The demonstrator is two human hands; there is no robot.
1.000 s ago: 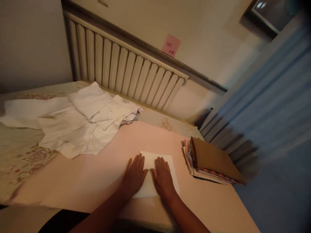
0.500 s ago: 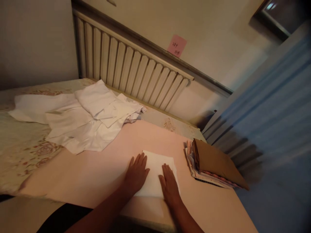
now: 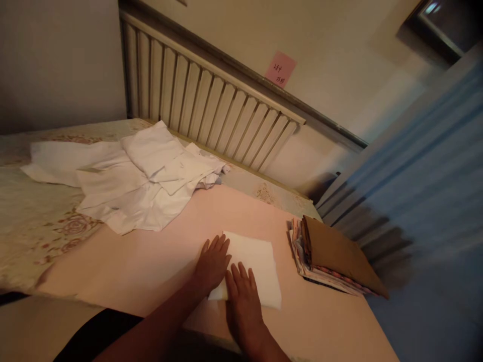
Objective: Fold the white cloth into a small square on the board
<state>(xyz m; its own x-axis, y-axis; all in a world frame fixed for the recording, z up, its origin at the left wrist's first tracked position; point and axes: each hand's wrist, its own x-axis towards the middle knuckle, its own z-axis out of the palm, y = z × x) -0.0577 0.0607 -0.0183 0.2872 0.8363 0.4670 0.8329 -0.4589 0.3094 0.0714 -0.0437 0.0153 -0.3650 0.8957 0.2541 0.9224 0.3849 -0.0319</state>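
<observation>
A small folded white cloth point(image 3: 254, 261) lies flat on the pink sheet point(image 3: 151, 261) near the bed's front edge. My left hand point(image 3: 212, 264) rests open on the cloth's left edge, fingers stretched forward. Beside it, my right hand point(image 3: 241, 294) lies open and flat over the cloth's near left corner, fingers slightly spread. Neither hand grips anything.
A loose heap of white cloths point(image 3: 132, 181) lies at the back left on a floral bedspread point(image 3: 33, 226). A stack of folded fabrics topped by a brown one point(image 3: 335, 254) sits to the right. A slatted headboard point(image 3: 211, 110) and a blue curtain point(image 3: 426, 201) bound the bed.
My right hand slid left and nearer across the folded cloth, from its right half to its near left corner. My left hand stayed at the left edge.
</observation>
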